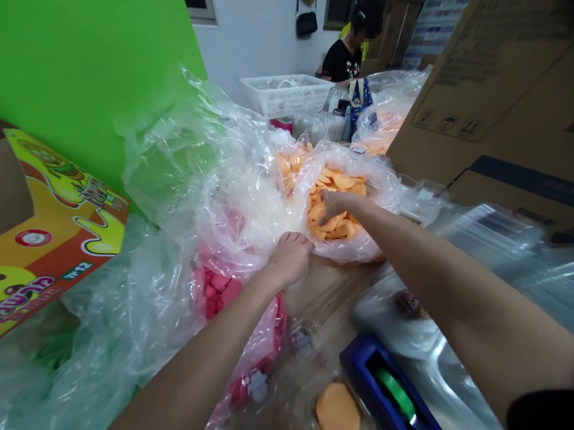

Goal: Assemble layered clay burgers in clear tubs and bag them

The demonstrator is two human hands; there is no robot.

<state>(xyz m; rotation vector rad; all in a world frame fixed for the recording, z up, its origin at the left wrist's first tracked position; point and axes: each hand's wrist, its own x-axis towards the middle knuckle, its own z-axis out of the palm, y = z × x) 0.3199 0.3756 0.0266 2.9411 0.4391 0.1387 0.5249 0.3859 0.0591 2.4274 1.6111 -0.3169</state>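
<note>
My right hand reaches into a clear plastic bag of flat, rounded orange pieces. Its fingers touch the pieces and look apart, with no piece visibly gripped. My left hand is closed, knuckles up, at the near left edge of that bag. Its fingertips are hidden, so what they hold, if anything, does not show. Left of it lies a plastic bag with pink-red pieces. One orange piece lies close to me, beside a blue tape dispenser with green tape.
Crumpled clear plastic spreads along the left by a green panel and a printed carton. A large cardboard box and clear plastic packaging stand right. Behind are a white basket and another person.
</note>
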